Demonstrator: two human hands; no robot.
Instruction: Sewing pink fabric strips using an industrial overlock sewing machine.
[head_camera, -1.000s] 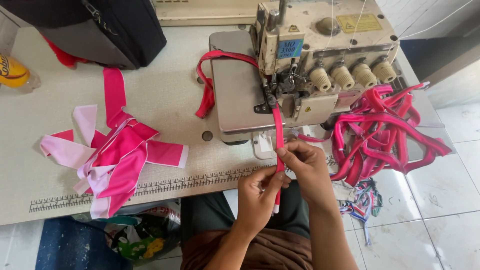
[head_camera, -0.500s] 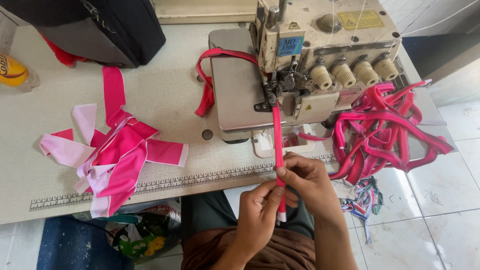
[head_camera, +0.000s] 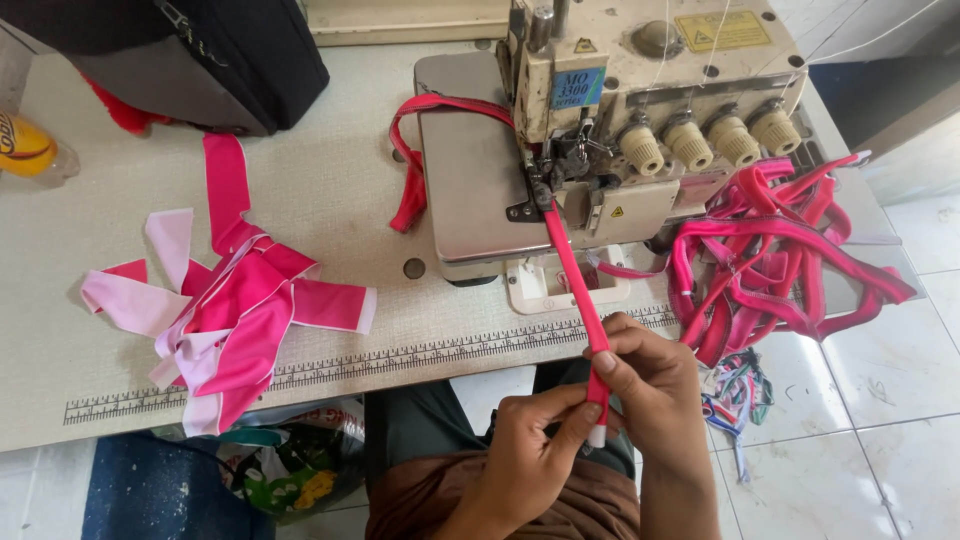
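Now that I've pulled it back off the desk (head_camera: 330, 330) edge, both hands are pinching the pink strip (head_camera: 575, 275): right hand (head_camera: 655, 385) up top, left hand (head_camera: 530, 455) at the end, so it's running taut from the sewing machine (head_camera: 640, 130).

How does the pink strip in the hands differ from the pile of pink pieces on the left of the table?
The strip is one narrow folded band, pulled straight from the sewing machine to both hands; the pile is many wider flat pieces, fanned out loose. The strip is held by the left hand and right hand; the pile lies untouched. The strip is deep pink throughout; the pile mixes deep and pale pink. Both are pink fabric.
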